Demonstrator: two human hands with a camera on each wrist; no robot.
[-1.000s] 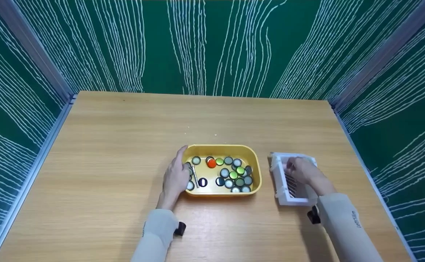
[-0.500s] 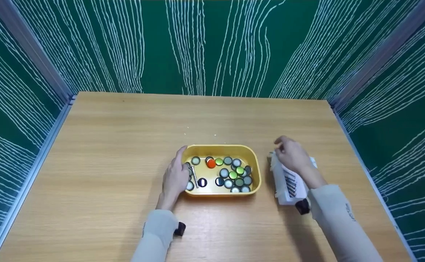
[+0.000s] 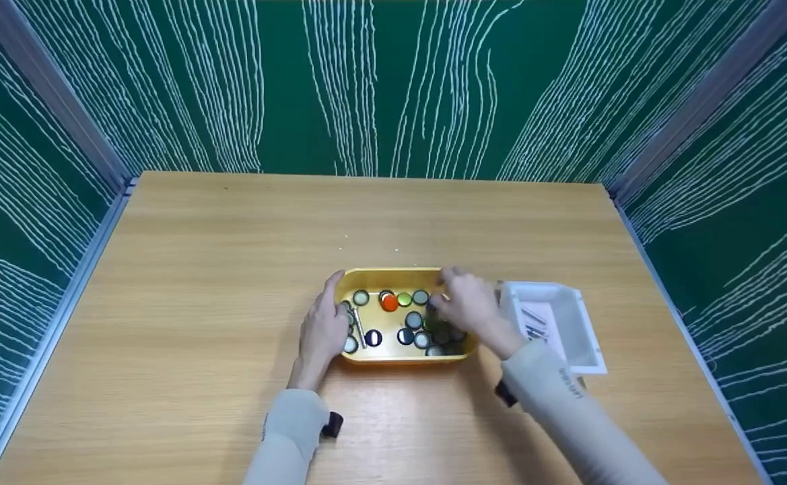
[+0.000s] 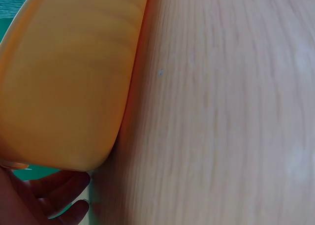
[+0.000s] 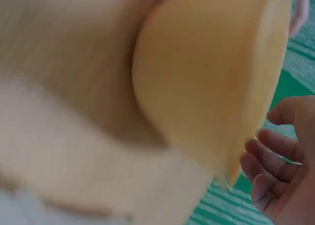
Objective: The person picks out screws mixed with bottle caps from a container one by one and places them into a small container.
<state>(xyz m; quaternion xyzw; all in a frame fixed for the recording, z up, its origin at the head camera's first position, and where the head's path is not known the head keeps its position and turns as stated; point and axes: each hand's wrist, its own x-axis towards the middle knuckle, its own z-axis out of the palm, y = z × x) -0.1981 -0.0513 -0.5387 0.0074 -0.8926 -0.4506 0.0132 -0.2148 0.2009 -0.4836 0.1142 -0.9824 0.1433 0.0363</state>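
Note:
A yellow tub (image 3: 393, 361) on the table holds several bottle caps: grey-white ones, green caps (image 3: 404, 299) and an orange cap (image 3: 389, 303). A thin silver nail or screw (image 3: 359, 328) lies at its left end. My left hand (image 3: 324, 330) grips the tub's left end, thumb at the rim and fingers outside the wall. My right hand (image 3: 470, 303) is over the tub's right end, hiding some caps. In the right wrist view, its fingers (image 5: 275, 166) are loosely bent beside the rim, with nothing seen between them.
Right of the tub stands a white plastic box (image 3: 585, 337) with several thin metal nails or screws (image 3: 534, 323) inside. Small white specks (image 3: 396, 250) dot the wooden table (image 3: 231, 269) behind the tub. Green walls with white lines enclose the table's back and sides.
My right hand has come out of the white box and moved left over the yellow tub. The box's right side now sits farther right. My left hand has stayed on the tub.

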